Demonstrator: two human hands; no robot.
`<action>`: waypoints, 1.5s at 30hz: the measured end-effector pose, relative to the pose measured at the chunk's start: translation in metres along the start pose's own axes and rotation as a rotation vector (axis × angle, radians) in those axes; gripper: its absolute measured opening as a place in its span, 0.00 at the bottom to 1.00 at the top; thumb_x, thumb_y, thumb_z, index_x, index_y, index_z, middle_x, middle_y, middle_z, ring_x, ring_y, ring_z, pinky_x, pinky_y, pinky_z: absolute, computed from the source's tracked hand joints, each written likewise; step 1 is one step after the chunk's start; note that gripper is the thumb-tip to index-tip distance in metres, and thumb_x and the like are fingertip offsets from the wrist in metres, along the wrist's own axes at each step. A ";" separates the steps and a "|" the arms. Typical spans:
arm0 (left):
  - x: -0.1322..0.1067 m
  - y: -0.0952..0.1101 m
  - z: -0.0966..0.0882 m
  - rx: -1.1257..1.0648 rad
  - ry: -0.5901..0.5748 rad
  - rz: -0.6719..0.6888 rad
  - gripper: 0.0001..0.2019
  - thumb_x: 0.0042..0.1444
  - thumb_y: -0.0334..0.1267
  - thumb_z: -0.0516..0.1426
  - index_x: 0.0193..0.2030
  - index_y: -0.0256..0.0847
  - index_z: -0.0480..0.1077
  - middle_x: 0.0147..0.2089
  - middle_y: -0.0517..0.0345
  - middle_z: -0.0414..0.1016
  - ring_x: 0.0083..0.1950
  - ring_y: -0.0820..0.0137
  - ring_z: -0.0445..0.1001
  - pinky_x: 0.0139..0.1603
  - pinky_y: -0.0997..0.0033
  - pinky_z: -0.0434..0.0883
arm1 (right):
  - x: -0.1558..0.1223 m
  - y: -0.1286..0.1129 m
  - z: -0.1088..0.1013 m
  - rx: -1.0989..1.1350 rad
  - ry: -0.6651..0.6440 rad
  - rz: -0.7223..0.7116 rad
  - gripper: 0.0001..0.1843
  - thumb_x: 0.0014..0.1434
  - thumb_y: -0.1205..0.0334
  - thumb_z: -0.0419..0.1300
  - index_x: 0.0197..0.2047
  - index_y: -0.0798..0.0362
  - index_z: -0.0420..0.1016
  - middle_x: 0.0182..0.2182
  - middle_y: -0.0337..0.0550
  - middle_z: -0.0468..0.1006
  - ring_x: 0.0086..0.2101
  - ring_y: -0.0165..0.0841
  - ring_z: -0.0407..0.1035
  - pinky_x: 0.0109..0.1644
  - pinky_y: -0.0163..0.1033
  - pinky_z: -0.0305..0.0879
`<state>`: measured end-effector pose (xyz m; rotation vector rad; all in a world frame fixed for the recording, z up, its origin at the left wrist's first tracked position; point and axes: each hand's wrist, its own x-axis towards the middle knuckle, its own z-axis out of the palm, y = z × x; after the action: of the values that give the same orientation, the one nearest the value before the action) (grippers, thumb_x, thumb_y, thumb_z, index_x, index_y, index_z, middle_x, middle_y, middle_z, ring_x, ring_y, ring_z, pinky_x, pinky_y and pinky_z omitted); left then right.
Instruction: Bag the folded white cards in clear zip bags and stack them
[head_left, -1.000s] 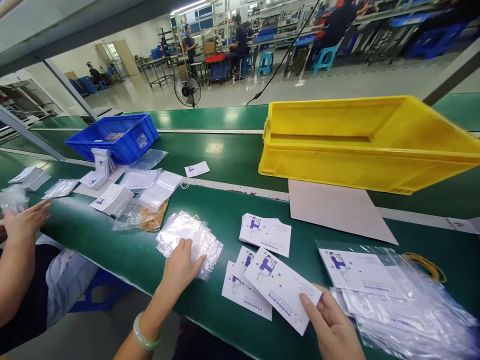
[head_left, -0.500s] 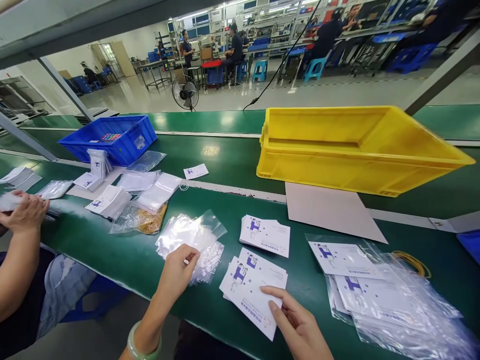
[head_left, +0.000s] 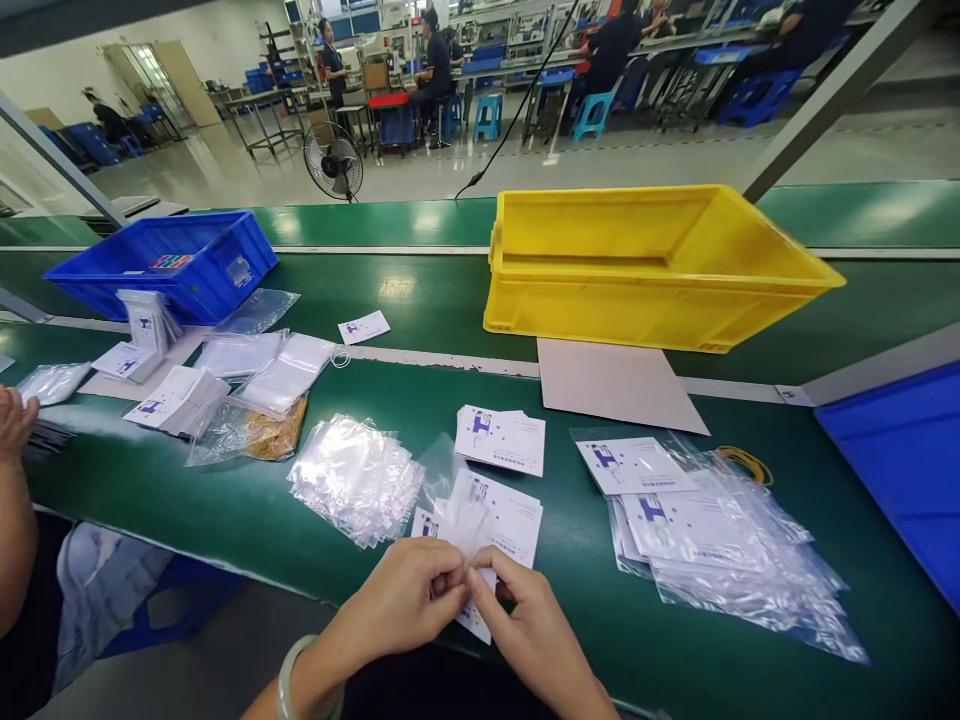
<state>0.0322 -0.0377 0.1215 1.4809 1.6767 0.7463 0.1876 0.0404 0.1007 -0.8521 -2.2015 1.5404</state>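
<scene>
Between my two hands is a clear plastic bag (head_left: 466, 520), pinched at its near edge. My left hand (head_left: 412, 592) closes on one side of it, and my right hand (head_left: 517, 615) pinches the other side close by. Under the bag lie white printed cards (head_left: 517, 515) with purple figures, partly covered by it and by my fingers. Just beyond is a neat stack of the same cards (head_left: 501, 440). To the left spreads a pile of clear bags (head_left: 356, 480). On the right, bags with cards inside (head_left: 705, 530) lie in an overlapping heap.
A yellow bin (head_left: 645, 300) stands behind on a cardboard sheet (head_left: 615, 390). At the back left is a blue bin (head_left: 217, 270), with card stacks (head_left: 176, 400) and a bag of rubber bands (head_left: 274, 430) before it. Another blue bin (head_left: 900, 460) borders the right. A co-worker's hand (head_left: 15, 420) shows at far left.
My left hand has brought a clear bag from the pile over to the cards. My right hand has let go of the card and now pinches the bag. The view has shifted right.
</scene>
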 end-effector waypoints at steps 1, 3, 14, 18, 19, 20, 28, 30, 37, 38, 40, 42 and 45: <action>0.000 0.001 0.000 0.011 -0.010 0.006 0.14 0.56 0.30 0.54 0.23 0.40 0.54 0.22 0.66 0.60 0.26 0.75 0.60 0.30 0.75 0.56 | -0.001 0.001 -0.001 -0.009 0.007 -0.005 0.16 0.66 0.57 0.50 0.32 0.52 0.74 0.23 0.37 0.75 0.22 0.29 0.65 0.26 0.33 0.59; 0.000 0.003 0.000 0.038 0.009 0.008 0.13 0.58 0.31 0.54 0.23 0.40 0.56 0.24 0.65 0.63 0.27 0.74 0.63 0.31 0.75 0.58 | -0.002 0.002 -0.002 -0.012 0.008 -0.011 0.15 0.66 0.58 0.50 0.31 0.52 0.73 0.23 0.37 0.74 0.22 0.29 0.64 0.25 0.32 0.58; -0.006 0.001 0.013 0.385 0.346 0.156 0.11 0.59 0.29 0.50 0.26 0.42 0.60 0.26 0.60 0.69 0.28 0.70 0.67 0.29 0.71 0.60 | 0.003 0.002 0.007 -0.111 0.013 -0.062 0.18 0.66 0.58 0.48 0.28 0.52 0.71 0.22 0.37 0.73 0.23 0.30 0.65 0.28 0.33 0.58; -0.004 0.000 0.011 0.576 0.554 0.148 0.12 0.57 0.25 0.49 0.25 0.43 0.58 0.24 0.60 0.66 0.28 0.68 0.65 0.29 0.70 0.59 | 0.002 0.004 0.011 -0.146 0.028 -0.037 0.17 0.65 0.59 0.48 0.26 0.52 0.69 0.20 0.36 0.70 0.21 0.29 0.63 0.26 0.33 0.56; -0.005 0.000 0.009 0.604 0.590 0.130 0.12 0.57 0.25 0.49 0.25 0.43 0.57 0.24 0.60 0.65 0.28 0.68 0.65 0.29 0.70 0.59 | 0.001 0.005 0.010 -0.152 0.028 -0.027 0.17 0.65 0.59 0.48 0.26 0.52 0.69 0.20 0.35 0.70 0.21 0.29 0.63 0.25 0.33 0.56; -0.005 0.000 0.007 0.619 0.597 0.115 0.12 0.56 0.25 0.49 0.25 0.43 0.57 0.24 0.60 0.65 0.28 0.68 0.65 0.29 0.69 0.58 | 0.001 0.006 0.009 -0.156 0.024 -0.019 0.16 0.64 0.59 0.49 0.27 0.52 0.69 0.20 0.35 0.70 0.21 0.29 0.63 0.25 0.33 0.56; -0.012 0.011 0.016 0.491 0.241 0.163 0.09 0.51 0.25 0.51 0.26 0.42 0.59 0.25 0.61 0.68 0.28 0.69 0.67 0.28 0.70 0.58 | 0.006 0.002 -0.006 -0.120 0.019 0.042 0.12 0.62 0.58 0.51 0.30 0.50 0.70 0.20 0.34 0.71 0.19 0.29 0.63 0.25 0.33 0.58; -0.010 0.010 0.016 0.467 0.257 0.148 0.09 0.52 0.25 0.51 0.26 0.42 0.59 0.25 0.61 0.68 0.27 0.70 0.67 0.28 0.71 0.58 | 0.006 0.001 -0.005 -0.128 0.005 0.034 0.13 0.62 0.59 0.50 0.29 0.51 0.70 0.19 0.34 0.71 0.19 0.30 0.63 0.25 0.33 0.57; -0.011 0.001 -0.005 0.557 0.515 0.018 0.10 0.52 0.27 0.49 0.23 0.43 0.56 0.22 0.62 0.64 0.24 0.72 0.63 0.26 0.72 0.57 | -0.004 0.019 -0.008 -0.128 0.091 0.073 0.16 0.64 0.55 0.51 0.28 0.50 0.69 0.17 0.33 0.65 0.18 0.29 0.58 0.23 0.33 0.55; -0.012 0.001 -0.006 0.580 0.546 0.009 0.10 0.51 0.26 0.49 0.23 0.43 0.56 0.22 0.62 0.63 0.23 0.72 0.63 0.26 0.72 0.56 | -0.007 0.020 -0.011 -0.090 0.117 0.083 0.16 0.64 0.53 0.51 0.29 0.50 0.70 0.17 0.33 0.66 0.17 0.29 0.59 0.22 0.33 0.55; -0.013 0.001 -0.005 0.621 0.583 0.014 0.10 0.51 0.26 0.49 0.22 0.43 0.55 0.21 0.63 0.63 0.23 0.73 0.62 0.25 0.72 0.56 | -0.016 0.016 -0.018 0.015 0.215 0.113 0.16 0.64 0.49 0.53 0.33 0.50 0.73 0.20 0.36 0.70 0.19 0.31 0.64 0.22 0.33 0.59; -0.012 0.002 -0.002 0.643 0.600 0.024 0.11 0.51 0.26 0.48 0.22 0.43 0.55 0.21 0.63 0.63 0.23 0.73 0.62 0.24 0.72 0.55 | -0.028 0.009 -0.027 0.084 0.392 0.165 0.17 0.64 0.46 0.55 0.39 0.49 0.75 0.25 0.41 0.76 0.22 0.34 0.68 0.23 0.34 0.64; -0.009 0.004 0.003 0.634 0.611 0.049 0.11 0.52 0.26 0.49 0.23 0.43 0.55 0.21 0.63 0.63 0.23 0.73 0.63 0.25 0.72 0.56 | -0.045 -0.004 -0.035 0.069 0.604 0.218 0.18 0.63 0.43 0.57 0.42 0.48 0.77 0.30 0.46 0.79 0.24 0.37 0.71 0.23 0.36 0.67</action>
<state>0.0371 -0.0464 0.1253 1.8345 2.5153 0.7830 0.2418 0.0368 0.1206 -1.3577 -1.6529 1.2179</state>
